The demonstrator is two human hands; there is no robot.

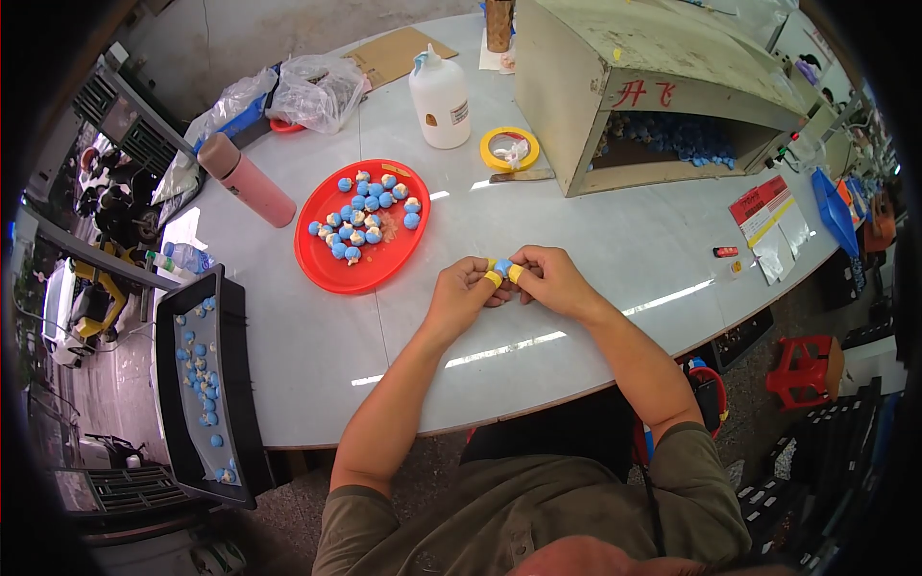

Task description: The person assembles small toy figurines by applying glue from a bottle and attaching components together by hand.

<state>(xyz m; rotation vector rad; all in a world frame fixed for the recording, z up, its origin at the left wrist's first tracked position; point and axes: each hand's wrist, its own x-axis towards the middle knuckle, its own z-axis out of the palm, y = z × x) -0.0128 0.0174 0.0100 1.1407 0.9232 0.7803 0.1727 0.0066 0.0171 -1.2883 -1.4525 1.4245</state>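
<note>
Over the grey table, my left hand (pixel 459 293) and my right hand (pixel 555 280) meet with fingertips pinched together. Between them is a small blue ball (pixel 503 268), held from both sides; its lower part is hidden by my thumbs. Yellow wraps cover both thumbs and at least one fingertip. Beyond my left hand lies a round red plate (pixel 331 272), carrying several similar blue balls (pixel 359 203) with cream-coloured parts.
A black tray (pixel 240 384) with more blue balls stands at the table's left end. Behind the plate are a pink flask (pixel 259 190) and a white bottle (pixel 442 104). A yellow tape roll (pixel 487 154) lies near a large open-fronted box (pixel 567 115) containing blue pieces.
</note>
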